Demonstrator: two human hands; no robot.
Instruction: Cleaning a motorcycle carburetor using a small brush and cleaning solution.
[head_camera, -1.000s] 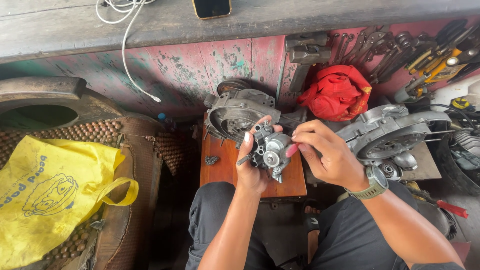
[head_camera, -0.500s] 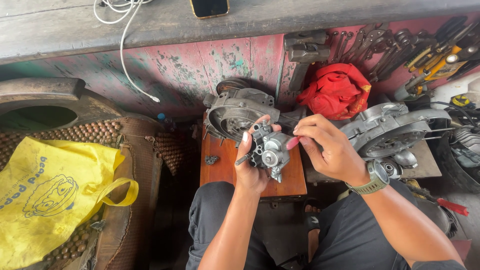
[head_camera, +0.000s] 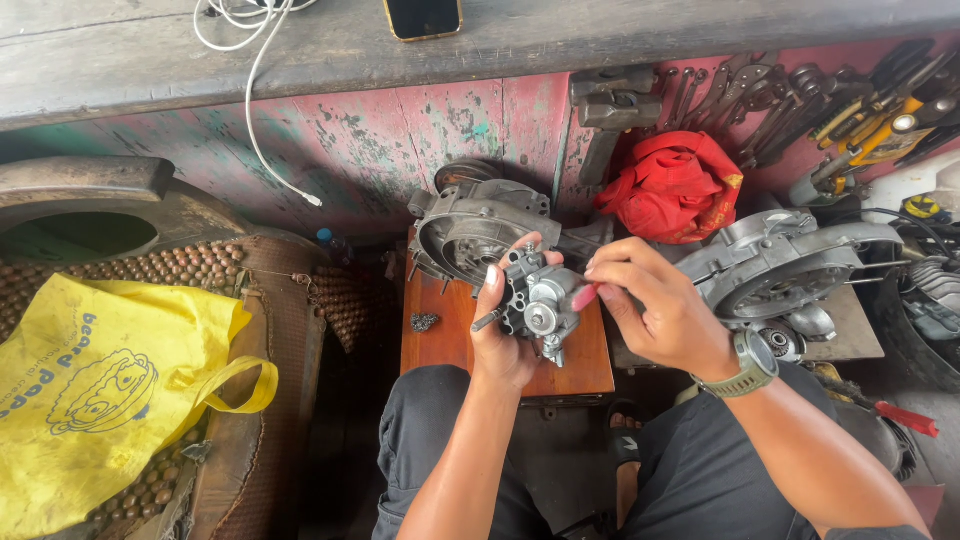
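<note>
The left hand (head_camera: 503, 335) is wrapped around a small grey metal carburettor (head_camera: 535, 300), holding it up above the wooden board (head_camera: 445, 335) that rests in front of the knees, just below the grey engine casing (head_camera: 475, 225). The right hand (head_camera: 655, 310) is pinched narrow on a thin tool with a pink handle (head_camera: 583, 297), its tip touching the right side of the carburettor; what the tip sits in is too small to tell.

To do this well, I would judge the left grip should stay firm, with the thumb braced over the top, so the body cannot twist — and the tool should be kept square to whatever it engages, turned or pressed lightly with the fingertips rather than the wrist. Working low over the board would let any small loose piece land there, not in the gaps beside it.

A second casing (head_camera: 790, 265) lies to the right, a red cloth (head_camera: 675, 185) behind it, and a yellow bag (head_camera: 100, 390) sits well apart on the left
</note>
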